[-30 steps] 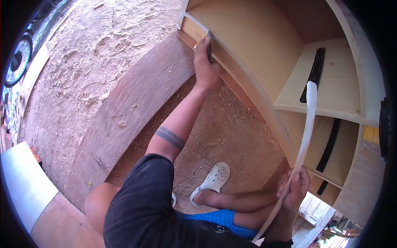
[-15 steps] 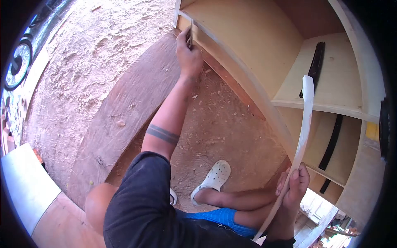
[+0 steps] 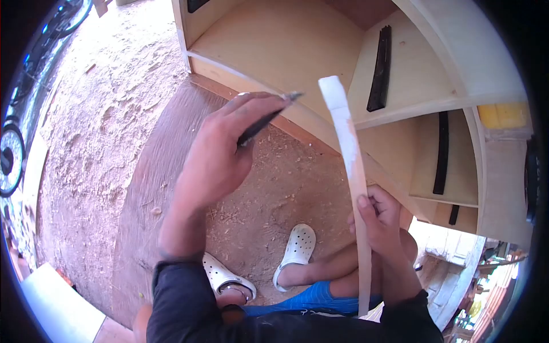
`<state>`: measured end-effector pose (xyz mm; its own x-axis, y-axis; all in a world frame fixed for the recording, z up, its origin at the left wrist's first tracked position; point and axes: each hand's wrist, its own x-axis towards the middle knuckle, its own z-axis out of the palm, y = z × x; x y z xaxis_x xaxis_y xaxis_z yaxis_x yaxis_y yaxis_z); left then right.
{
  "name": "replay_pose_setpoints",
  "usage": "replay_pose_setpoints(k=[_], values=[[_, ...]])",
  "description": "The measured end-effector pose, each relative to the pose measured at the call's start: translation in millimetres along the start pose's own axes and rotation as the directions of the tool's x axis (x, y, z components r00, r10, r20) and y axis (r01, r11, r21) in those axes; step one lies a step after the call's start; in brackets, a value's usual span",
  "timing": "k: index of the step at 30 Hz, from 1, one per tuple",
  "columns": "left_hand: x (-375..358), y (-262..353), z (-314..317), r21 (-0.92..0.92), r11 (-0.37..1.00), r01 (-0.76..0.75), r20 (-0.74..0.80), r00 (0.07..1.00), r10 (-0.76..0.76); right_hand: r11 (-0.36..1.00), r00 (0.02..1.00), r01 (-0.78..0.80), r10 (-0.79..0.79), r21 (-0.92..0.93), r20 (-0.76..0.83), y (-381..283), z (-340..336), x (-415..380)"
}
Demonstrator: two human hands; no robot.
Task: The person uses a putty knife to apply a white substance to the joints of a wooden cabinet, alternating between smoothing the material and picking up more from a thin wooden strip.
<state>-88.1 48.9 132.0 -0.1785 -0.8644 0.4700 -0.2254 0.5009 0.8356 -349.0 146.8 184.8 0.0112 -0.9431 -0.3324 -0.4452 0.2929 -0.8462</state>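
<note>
My left hand [image 3: 214, 151] is closed around a dark-handled utility knife [image 3: 260, 127], its grey tip pointing right toward the upper end of the strip; motion blurs it somewhat. In my right hand [image 3: 380, 220] is a long, thin, pale edging strip [image 3: 355, 154], pinched between thumb and fingers. The strip stands roughly upright, with a white upper end and a tan lower part hanging down past my wrist. Behind it lies the wooden cabinet [image 3: 274, 46], whose pale front edge [image 3: 257, 86] runs close beyond the knife, apart from it.
Black drawer runners [image 3: 380, 68] are fixed inside the cabinet's compartments. A brown wooden board [image 3: 166, 148] lies on the sawdust-strewn ground [image 3: 91, 137] at left. My feet in white clogs [image 3: 298, 246] are below. A white panel [image 3: 63, 303] sits at lower left.
My left hand has drawn back from the cabinet's corner, coming nearer and toward the strip with the knife. My right hand has raised the strip and moved it left. The view has shifted.
</note>
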Motion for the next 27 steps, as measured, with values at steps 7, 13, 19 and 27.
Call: replay_pose_setpoints(k=[7,13,19,27], values=[[-15,3,2,-0.434,0.893,0.119,-0.083,0.982,-0.171,0.869,0.960,-0.109,-0.035,0.483,0.279,-3,-1,1],[-11,5,8,-0.456,0.887,0.074,-0.131,0.980,-0.149,0.850,0.944,-0.131,-0.051,0.511,0.327,-8,4,-6],[-8,3,13,-0.559,0.825,0.084,-0.088,0.983,-0.160,0.861,0.927,-0.153,-0.045,0.485,0.373,-11,4,-10],[-10,11,7,-0.505,0.858,0.095,-0.013,0.993,-0.117,0.934,0.956,-0.084,-0.022,0.347,0.292,-9,7,-15]])
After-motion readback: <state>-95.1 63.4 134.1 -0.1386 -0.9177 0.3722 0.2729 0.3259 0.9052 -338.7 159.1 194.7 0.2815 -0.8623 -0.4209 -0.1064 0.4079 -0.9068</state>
